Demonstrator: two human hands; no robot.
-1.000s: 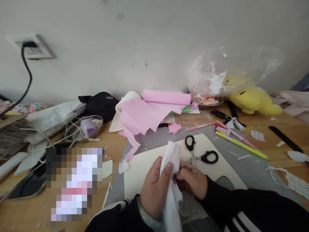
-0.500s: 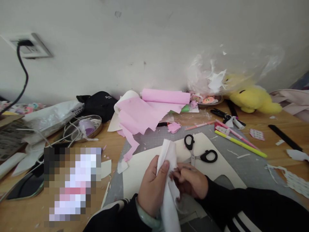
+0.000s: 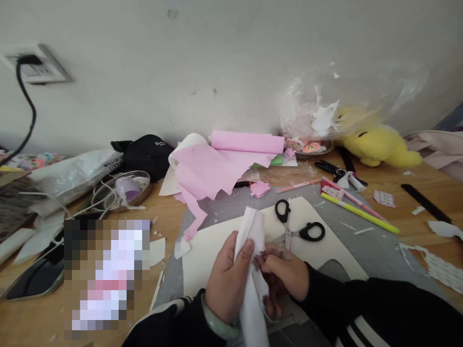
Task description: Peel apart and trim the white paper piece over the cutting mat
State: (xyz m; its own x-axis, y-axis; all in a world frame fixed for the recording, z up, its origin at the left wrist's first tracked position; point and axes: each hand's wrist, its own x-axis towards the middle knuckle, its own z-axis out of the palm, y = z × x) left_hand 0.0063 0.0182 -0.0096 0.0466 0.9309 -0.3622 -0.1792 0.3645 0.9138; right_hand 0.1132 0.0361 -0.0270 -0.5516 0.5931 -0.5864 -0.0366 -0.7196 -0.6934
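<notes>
I hold white paper (image 3: 251, 270) in both hands.
My left hand (image 3: 227, 284) pinches the paper; my right hand (image 3: 284, 272) pinches its edge, near the scissors (image 3: 294, 226).

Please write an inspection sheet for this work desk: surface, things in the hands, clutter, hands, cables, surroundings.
Surface: wooden desk with a grey cutting mat and a cream sheet on it.
Job's things: white paper, folded, held upright between both hands.
Clutter: black scissors, pink paper roll, yellow marker, yellow plush toy, black cap, metal dish, paper scraps.
Hands: left hand grips the paper; right hand pinches its edge.
Cables: black cable plugged into the wall socket; white cables by the dish.
Surroundings: plain white wall.
</notes>
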